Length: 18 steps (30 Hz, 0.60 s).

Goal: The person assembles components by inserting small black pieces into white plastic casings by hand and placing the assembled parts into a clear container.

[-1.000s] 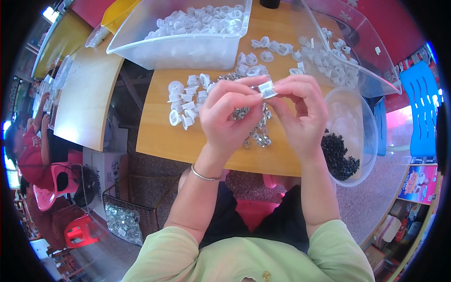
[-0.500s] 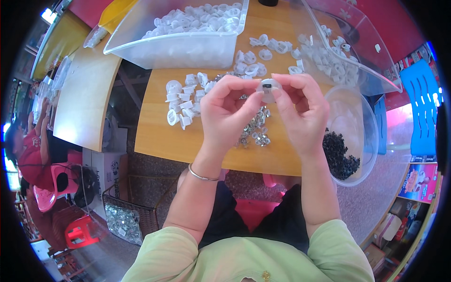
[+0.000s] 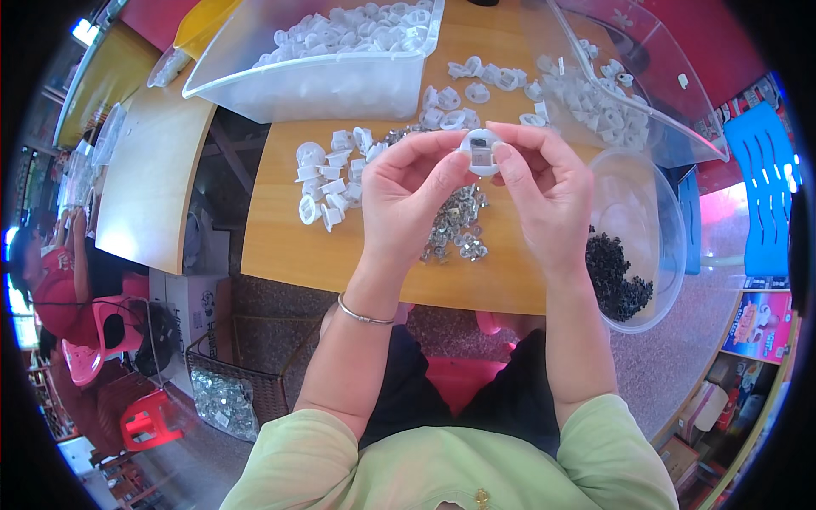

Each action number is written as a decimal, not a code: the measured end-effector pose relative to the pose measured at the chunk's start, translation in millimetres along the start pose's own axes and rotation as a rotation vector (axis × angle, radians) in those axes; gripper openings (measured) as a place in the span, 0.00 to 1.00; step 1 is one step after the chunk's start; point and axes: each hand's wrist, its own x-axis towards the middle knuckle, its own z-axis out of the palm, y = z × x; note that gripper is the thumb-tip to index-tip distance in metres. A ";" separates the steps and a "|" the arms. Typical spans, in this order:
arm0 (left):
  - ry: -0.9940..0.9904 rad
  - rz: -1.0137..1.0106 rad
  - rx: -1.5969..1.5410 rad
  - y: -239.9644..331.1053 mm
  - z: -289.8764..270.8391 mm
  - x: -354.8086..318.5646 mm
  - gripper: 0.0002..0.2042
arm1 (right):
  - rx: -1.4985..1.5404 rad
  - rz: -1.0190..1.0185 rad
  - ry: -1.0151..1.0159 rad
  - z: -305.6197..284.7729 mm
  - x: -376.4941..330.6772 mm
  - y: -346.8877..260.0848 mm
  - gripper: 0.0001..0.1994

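Note:
My left hand (image 3: 412,187) and my right hand (image 3: 546,191) meet above the table, thumbs and forefingers pinching a round white plastic part (image 3: 482,168) from both sides. A rectangular opening in its middle faces me, with something dark along its upper end. Below the hands lies a pile of small shiny metal pieces (image 3: 459,223). Loose white plastic parts (image 3: 331,177) lie to the left of my left hand. Beside my right forearm, small black pieces (image 3: 619,280) fill one side of a clear round tub (image 3: 667,246).
A large translucent bin (image 3: 340,85) of white parts stands at the far left of the table (image 3: 297,246). At the far right is a clear box (image 3: 680,119), with more white parts near it. A wicker basket (image 3: 276,395) is on the floor. Another person (image 3: 64,293) sits far left.
Between my fingers the white part has turned, so its rectangular opening now shows; before, mostly a small dark piece on it was seen. Both hands keep their pinch.

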 end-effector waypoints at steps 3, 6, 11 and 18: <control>0.002 0.000 -0.011 -0.6 1.4 0.0 0.10 | 0.021 -0.008 -0.004 -1.4 -0.6 0.1 0.08; 0.005 0.006 0.003 0.1 0.7 0.6 0.10 | 0.038 -0.001 0.003 0.6 0.3 1.9 0.07; -0.031 0.068 0.042 -4.9 0.9 0.3 0.09 | 0.011 -0.012 0.033 3.1 -0.2 1.5 0.05; -0.029 0.220 0.309 -6.6 -0.7 -0.3 0.08 | -0.121 -0.002 0.083 2.0 -1.1 0.6 0.07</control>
